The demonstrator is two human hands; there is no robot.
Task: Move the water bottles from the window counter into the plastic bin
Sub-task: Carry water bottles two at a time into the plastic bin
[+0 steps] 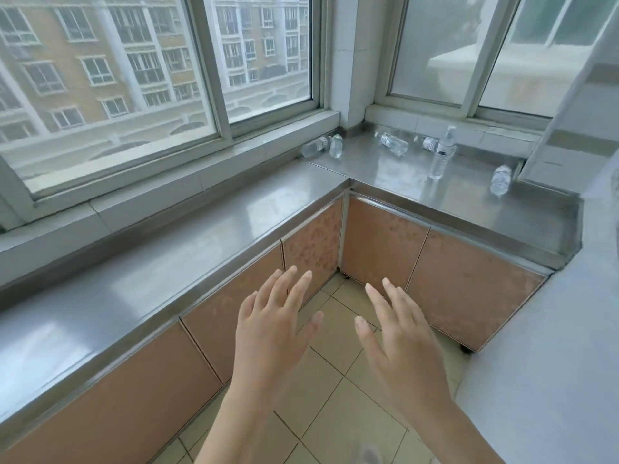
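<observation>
steel counter (pixel 187 236) | left hand (pixel 268 333), right hand (pixel 398 343) spread, held apart

We hold both hands out in front of us, backs up, fingers straight and spread, gripping nothing. Our left hand (pixel 271 333) sits at about seven o'clock of the view's centre, fingers aimed toward one o'clock. Our right hand (pixel 400 343) sits at about five o'clock, fingers aimed toward eleven. Thumbs face each other, apart. Both forearms are bare.
</observation>
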